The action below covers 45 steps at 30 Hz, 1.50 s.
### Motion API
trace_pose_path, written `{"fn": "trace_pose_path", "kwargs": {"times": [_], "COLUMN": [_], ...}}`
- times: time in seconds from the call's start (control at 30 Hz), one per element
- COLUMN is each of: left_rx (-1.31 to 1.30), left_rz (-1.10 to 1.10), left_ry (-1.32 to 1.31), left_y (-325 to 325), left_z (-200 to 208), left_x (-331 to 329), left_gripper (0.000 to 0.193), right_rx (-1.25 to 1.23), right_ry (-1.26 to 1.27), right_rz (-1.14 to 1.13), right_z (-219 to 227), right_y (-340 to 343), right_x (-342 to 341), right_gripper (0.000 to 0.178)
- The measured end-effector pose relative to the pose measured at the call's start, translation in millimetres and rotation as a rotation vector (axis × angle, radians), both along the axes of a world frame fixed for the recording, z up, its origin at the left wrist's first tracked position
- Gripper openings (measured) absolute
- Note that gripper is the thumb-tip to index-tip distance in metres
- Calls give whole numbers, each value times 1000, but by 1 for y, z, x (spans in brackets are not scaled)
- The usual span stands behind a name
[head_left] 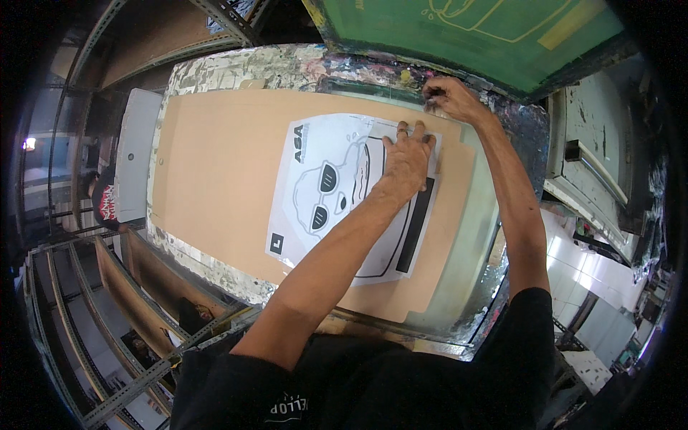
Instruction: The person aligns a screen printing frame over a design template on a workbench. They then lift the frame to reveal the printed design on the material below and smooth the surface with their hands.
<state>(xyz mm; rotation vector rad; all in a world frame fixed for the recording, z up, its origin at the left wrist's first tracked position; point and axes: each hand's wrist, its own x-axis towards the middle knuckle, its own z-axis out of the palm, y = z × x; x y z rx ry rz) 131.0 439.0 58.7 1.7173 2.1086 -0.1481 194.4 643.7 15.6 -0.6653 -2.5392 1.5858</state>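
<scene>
A white printed sheet [287, 204] with a cartoon face in sunglasses and black blocks lies on a tan pattern board [215, 165], which looks like card. My left hand [410, 156] lies on the sheet's far right part, palm down with fingers spread. Just beyond the board's far edge, my right hand [457, 102] is closed, fingertips pinched together and pointing left. Something small and pale shows under those fingertips, too unclear to name. Beneath the board is a pale glass-like pane [462, 287], showing along its right side.
The worktable [208, 75] has a paint-crusted edge. A green screen-printing frame [473, 43] rises at the far side. Metal racks [107, 287] with boards stand at left, near a grey panel [136, 158] and another person [106, 201]. A metal cabinet [591, 143] stands at right.
</scene>
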Motion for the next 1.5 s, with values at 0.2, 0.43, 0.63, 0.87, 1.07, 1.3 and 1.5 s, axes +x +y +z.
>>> {"fn": "trace_pose_path", "kwargs": {"times": [0.2,0.43,0.63,0.87,1.07,1.3,1.5], "left_rx": [21,58,50,54,38,80,89], "left_rz": [-4,0,-5,-10,-1,15,16], "left_ry": [-13,-23,16,4,-1,-19,-46], "left_y": [-2,-3,-5,-4,-2,-5,-5], "left_z": [1,-1,-2,-3,-1,-5,-3], "left_x": [0,0,0,0,2,0,-1], "left_gripper": [101,98,98,98,98,97,97], "right_rx": [102,-58,13,467,132,71,125], "right_ry": [186,255,127,-35,117,209,312], "right_rz": [-50,-54,-98,-7,5,-63,-61], "right_z": [-19,-30,-5,-14,-22,-15,-20], "right_y": [-2,-2,-16,-4,8,-5,-11], "right_x": [12,21,16,16,22,24,34], "right_gripper": [23,26,30,27,26,31,32]}}
